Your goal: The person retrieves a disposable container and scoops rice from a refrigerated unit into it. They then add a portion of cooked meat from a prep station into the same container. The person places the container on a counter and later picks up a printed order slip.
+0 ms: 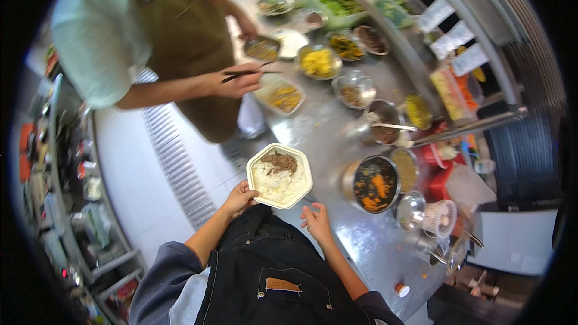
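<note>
My left hand point(241, 199) grips the lower left rim of a cream hexagonal takeaway bowl point(308, 185). White rice point(277, 185) fills the bowl, with shredded brown meat point(281, 162) lying on its upper part. Apart from the bowl, my right hand point(317, 222) hovers near the edge of the steel worktable point(325, 162), fingers spread and holding nothing. To its right stands a deep steel pot point(350, 181) with shredded orange food, perhaps carrot, and dark pieces inside.
Across the worktable, a co-worker's hand point(246, 82) holds black chopsticks point(232, 74) over a tray of yellow food point(283, 98). Steel bowls of ingredients point(317, 62) line the table. An overhead metal rail point(478, 124) runs along the right. A shelving rack point(56, 144) stands at left.
</note>
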{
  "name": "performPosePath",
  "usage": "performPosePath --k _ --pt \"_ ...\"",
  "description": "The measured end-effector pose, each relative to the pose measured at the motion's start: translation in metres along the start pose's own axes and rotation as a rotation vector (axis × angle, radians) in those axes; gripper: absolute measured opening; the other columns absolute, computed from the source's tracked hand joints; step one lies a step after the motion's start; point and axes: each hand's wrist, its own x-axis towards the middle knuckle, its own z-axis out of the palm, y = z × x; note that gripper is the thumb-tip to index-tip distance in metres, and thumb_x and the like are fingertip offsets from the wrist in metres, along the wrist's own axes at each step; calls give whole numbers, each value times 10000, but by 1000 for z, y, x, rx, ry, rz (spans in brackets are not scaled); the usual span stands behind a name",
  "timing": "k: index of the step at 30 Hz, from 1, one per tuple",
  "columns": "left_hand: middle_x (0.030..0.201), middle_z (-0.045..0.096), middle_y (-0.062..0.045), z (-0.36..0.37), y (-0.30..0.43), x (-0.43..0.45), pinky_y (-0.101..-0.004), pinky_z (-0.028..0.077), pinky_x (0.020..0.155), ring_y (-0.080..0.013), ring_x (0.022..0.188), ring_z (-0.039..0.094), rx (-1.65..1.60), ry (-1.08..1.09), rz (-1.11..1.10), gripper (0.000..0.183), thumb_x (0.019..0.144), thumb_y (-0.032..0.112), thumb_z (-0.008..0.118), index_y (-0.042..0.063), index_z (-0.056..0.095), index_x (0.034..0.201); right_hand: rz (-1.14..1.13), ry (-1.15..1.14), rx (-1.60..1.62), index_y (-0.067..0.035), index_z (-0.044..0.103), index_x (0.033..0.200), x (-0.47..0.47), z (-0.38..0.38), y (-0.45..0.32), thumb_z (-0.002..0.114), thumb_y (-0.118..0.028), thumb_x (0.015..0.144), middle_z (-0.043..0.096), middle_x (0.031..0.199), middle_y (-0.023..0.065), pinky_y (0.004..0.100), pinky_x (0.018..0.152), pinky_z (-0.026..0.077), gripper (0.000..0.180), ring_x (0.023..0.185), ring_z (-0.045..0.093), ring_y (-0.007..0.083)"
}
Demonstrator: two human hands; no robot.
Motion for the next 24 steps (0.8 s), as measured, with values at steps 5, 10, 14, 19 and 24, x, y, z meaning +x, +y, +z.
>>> performPosePath --k 5,10,14,19,24 --pt "1094 622 -112 -42 -30 -119 -334 561 804 -205 956 639 -222 179 85 412 828 -73 556 32 465 1216 121 -580 80 11 264 1328 -24 66 -4 538 -283 949 638 1010 156 267 564 505 552 727 667 206" --pt "1197 568 -146 -78 -35 -201 -350 558 840 -238 1037 614 -317 271 312 482 824 -68 566 20 411 1273 -94 -868 3 15 356 1230 -53 144 -31 495 -248 967 632 973 120 251 591 499 397 746 648 161" --pt "1227 544 -158 -98 -7 -240 -389 525 894 -257 1096 581 -354 310 522 544 803 -35 614 19 386 1293 -193 -992 31 17 344 1237 -69 195 -75 496 -196 961 608 1016 108 234 609 486 380 750 626 139" --pt "1250 526 -154 -151 25 -271 -391 474 954 -262 1140 549 -382 387 761 563 792 -32 633 7 382 1295 -229 -1175 15 9 344 1263 -75 282 -116 511 -124 943 595 1040 101 231 615 482 385 765 621 135" --pt "1249 521 -151 -233 66 -300 -365 441 983 -243 1131 545 -411 410 908 574 789 -27 656 -25 381 1292 -184 -1212 14 15 381 1223 -76 392 -136 504 -74 924 610 1032 123 263 622 507 335 805 638 168"
